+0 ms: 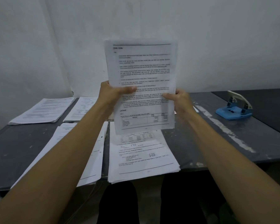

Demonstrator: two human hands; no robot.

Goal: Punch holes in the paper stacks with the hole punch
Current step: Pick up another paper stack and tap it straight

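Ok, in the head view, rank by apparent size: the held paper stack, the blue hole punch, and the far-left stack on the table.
1. Held paper stack, though it is raised nearer the camera, which inflates it.
2. Far-left stack, foreshortened; likely the same sheet size, so this order is unsure.
3. Blue hole punch, clearly smallest.

matt white printed paper stack (142, 81), scuffed dull grey table (217, 135), smooth blue plastic hole punch (233, 109)

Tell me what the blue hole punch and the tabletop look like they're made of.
Hole punch: base looks like blue moulded plastic, matte; the cream lever could be plastic or painted metal. Tabletop: dark grey, smooth, maybe laminate or painted board, scuffed with white streaks.
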